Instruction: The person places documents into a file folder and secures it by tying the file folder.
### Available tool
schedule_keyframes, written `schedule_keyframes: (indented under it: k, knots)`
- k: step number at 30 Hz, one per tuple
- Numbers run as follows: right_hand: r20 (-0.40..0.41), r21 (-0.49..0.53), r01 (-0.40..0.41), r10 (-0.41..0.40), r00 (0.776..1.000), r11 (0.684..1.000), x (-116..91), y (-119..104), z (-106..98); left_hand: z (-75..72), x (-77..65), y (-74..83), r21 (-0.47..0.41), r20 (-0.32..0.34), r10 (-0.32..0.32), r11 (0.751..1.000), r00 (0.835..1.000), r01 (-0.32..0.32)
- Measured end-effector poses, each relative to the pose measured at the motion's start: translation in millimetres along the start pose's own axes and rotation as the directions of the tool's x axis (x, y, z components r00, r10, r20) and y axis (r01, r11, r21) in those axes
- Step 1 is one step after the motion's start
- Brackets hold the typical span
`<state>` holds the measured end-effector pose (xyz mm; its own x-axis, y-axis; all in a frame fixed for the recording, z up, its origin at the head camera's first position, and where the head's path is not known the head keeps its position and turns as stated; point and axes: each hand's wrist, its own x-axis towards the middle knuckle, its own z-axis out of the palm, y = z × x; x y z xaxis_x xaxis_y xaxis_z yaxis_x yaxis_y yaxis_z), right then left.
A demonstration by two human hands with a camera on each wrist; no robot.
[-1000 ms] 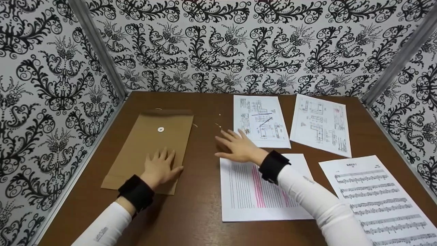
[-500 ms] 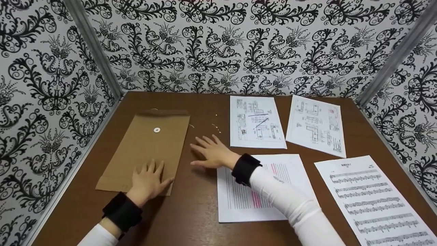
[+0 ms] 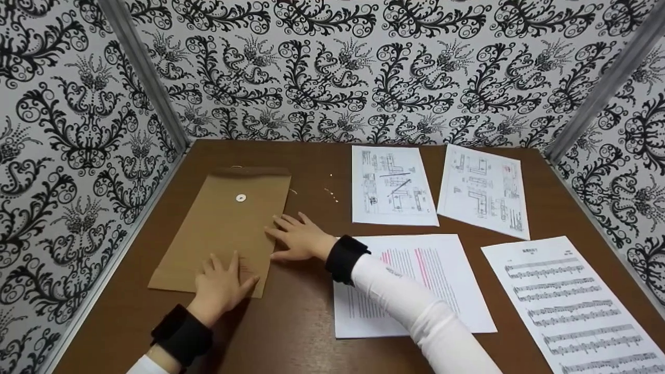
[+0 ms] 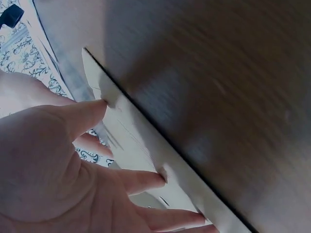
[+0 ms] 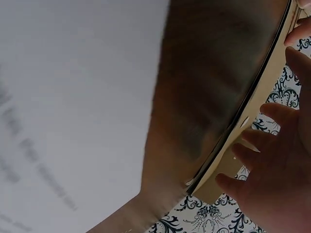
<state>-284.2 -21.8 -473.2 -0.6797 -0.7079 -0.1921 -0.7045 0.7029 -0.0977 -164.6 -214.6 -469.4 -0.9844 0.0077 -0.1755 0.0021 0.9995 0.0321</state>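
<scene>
A brown string-tie envelope [image 3: 234,223] lies flat on the left side of the table, its white button [image 3: 240,198] facing up near the far end. On its near end rests my left hand [image 3: 215,288], fingers spread and thumb by the right edge. My right hand [image 3: 298,240] touches the envelope's right edge about midway with extended fingers. In the left wrist view, the fingertips of the left hand [image 4: 73,165] press on the envelope [image 4: 131,131]. The right wrist view shows the right hand [image 5: 272,160] with its fingertips at the envelope [image 5: 250,114].
Printed pages with pink highlighting [image 3: 384,311] lie partly under the right forearm. Two technical drawings [image 3: 374,202] [image 3: 480,223] lie farther back, and sheet music [image 3: 563,291] lies at right. Small bright bits [image 3: 332,195] dot the brown table [image 3: 301,332]. Patterned walls enclose three sides.
My right hand has moved left from above the highlighted pages to the envelope's right edge. The left hand has slid slightly nearer along the envelope. The papers stay in place.
</scene>
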Motion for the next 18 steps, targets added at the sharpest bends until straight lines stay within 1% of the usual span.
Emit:
schedule_keyframes:
  k: [4,8,12,18]
  knots:
    - [0.022,-0.027,-0.017,0.018,1.0,0.999,5.0,-6.2,1.2,1.8,-0.6,0.0,-0.01,-0.022,0.001,1.0,1.0,-0.001]
    - [0.066,-0.013,-0.044,0.045,0.997,0.999,7.1,-13.2,2.6,4.7,-3.2,0.1,-0.018,-0.03,0.0,1.0,1.0,-0.001]
    - [0.099,-0.019,-0.075,0.076,0.992,0.997,8.4,-17.2,2.0,5.5,-3.4,0.9,-0.039,-0.011,-0.002,0.999,1.0,0.001]
    - [0.121,-0.024,-0.105,0.107,0.987,0.994,9.2,-21.1,3.0,3.0,-0.2,-0.2,-0.058,0.033,-0.004,0.998,0.999,0.006]
